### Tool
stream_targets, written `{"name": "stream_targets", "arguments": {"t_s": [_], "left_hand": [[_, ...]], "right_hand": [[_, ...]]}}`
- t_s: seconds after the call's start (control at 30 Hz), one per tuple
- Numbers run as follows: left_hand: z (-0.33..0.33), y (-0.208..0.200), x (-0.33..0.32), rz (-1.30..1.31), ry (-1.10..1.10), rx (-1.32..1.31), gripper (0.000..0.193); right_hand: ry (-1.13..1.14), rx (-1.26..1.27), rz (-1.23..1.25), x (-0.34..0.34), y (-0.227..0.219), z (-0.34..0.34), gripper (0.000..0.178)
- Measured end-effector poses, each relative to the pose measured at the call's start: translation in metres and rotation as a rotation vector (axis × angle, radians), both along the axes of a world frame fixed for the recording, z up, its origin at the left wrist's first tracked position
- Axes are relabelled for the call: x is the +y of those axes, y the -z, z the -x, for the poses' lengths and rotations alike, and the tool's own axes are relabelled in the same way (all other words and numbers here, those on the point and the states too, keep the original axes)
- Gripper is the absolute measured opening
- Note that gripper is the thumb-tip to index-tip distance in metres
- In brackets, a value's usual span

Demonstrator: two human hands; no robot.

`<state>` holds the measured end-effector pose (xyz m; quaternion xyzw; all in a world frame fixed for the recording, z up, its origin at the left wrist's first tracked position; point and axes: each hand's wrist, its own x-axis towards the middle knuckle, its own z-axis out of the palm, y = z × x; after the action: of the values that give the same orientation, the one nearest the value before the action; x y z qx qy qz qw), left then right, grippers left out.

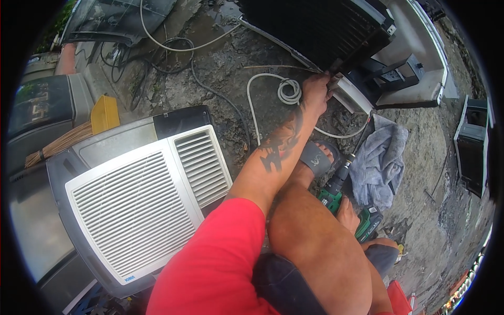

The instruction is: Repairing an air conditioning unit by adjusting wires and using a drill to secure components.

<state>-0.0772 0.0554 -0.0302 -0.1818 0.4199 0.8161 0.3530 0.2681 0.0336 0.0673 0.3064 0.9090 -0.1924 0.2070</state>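
Left hand point(317, 93) far forward, right hand point(347, 215) lower

Left hand point(316, 94): fingertips hidden at the lower edge of a black finned panel point(320, 31); grip cannot be told. Panel: cut off above. Right hand point(347, 214): wrist hidden behind the bare leg point(320, 236). Green drill point(331, 198): handle partly covered; bit tip indistinct. White grille point(131, 210): partly behind the red sleeve point(215, 262).

A crumpled grey cloth towel point(380, 157) lies right of centre in the frame. At left, a yellow angular piece point(105, 114) sits beside a bundle of thin brown sticks point(64, 142); a long dark cable point(219, 94) winds across the wet, rough grey ground point(425, 142) at upper left of centre.
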Motion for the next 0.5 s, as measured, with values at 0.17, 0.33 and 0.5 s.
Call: {"name": "stream_targets", "arguments": {"t_s": [0.17, 0.33, 0.5], "left_hand": [[-0.01, 0.018, 0.012, 0.051, -0.04, 0.075, 0.018], [-0.022, 0.03, 0.012, -0.08, -0.159, -0.067, 0.011], [-0.027, 0.033, 0.005, -0.055, -0.112, 0.02, 0.013]], "right_hand": [[-0.174, 0.138, -0.097, 0.008, 0.005, -0.025, 0.064], [-0.261, 0.151, -0.148, 0.012, 0.007, -0.035, 0.059], [-0.316, 0.173, -0.184, 0.018, 0.004, -0.028, 0.06]]}}
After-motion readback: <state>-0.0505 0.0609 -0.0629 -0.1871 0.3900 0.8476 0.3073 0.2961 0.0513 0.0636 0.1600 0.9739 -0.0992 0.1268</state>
